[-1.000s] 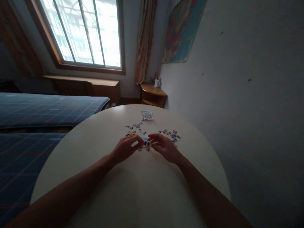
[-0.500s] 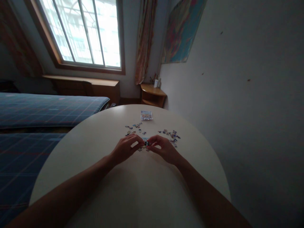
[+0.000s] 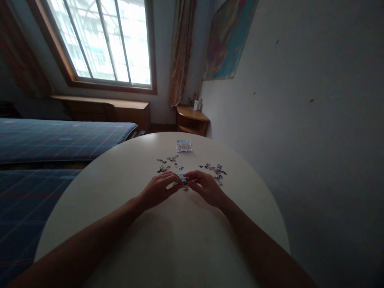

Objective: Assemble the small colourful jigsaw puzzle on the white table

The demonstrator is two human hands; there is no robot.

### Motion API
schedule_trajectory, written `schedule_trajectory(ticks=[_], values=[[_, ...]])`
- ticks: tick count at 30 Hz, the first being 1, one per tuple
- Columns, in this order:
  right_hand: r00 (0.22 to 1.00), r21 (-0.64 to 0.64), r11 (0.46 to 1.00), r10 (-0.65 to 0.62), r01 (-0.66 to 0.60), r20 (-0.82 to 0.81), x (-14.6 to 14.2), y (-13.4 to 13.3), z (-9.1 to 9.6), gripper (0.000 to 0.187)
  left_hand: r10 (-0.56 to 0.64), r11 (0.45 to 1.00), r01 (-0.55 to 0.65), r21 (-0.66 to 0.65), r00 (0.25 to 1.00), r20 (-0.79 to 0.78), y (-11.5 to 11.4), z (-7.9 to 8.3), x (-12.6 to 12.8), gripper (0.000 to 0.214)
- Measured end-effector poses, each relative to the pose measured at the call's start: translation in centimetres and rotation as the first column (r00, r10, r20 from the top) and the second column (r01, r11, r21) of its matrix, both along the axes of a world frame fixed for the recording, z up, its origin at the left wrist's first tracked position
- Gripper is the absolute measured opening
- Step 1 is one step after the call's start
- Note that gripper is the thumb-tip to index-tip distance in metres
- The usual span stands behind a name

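Fingertips of the left hand (image 3: 157, 190) and the right hand (image 3: 206, 187) are pressed together on one small multicoloured jigsaw cluster (image 3: 181, 181), low over the round white table (image 3: 120, 188). The cluster is too small to tell its long axis or heading. Loose coloured pieces (image 3: 213, 169) lie just beyond, and a small printed card (image 3: 183, 146) lies farther out. Bare tabletop stretches toward the near rim.

- Nearer than the card (image 3: 183, 146), puzzle pieces (image 3: 214, 170) litter the desk (image 3: 168, 248) in two scattered patches.
- Left hand (image 3: 157, 190) and right hand (image 3: 207, 188) meet between those patches, pinching pieces.
- Left of the card, bare desk reaches the rim.
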State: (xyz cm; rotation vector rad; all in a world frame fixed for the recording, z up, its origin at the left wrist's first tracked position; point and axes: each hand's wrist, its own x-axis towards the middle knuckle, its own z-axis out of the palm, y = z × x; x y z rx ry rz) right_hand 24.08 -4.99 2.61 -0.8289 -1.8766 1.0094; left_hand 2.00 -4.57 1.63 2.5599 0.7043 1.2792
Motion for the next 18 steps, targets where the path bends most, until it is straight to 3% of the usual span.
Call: schedule_trajectory(ticks=[9, 18], values=[[0.998, -0.080, 0.997, -0.010, 0.005, -0.056, -0.67, 0.05, -0.23, 0.023, 0.021, 1.000, -0.020, 0.008, 0.995, -0.096, -0.02, -0.42, 0.25, 0.012], [0.996, -0.173, 0.985, 0.004, -0.018, -0.084, -0.56, 0.01, -0.56, 0.034, 0.136, 0.988, -0.142, -0.053, 0.986, -0.093, 0.08, -0.69, 0.07, 0.006]])
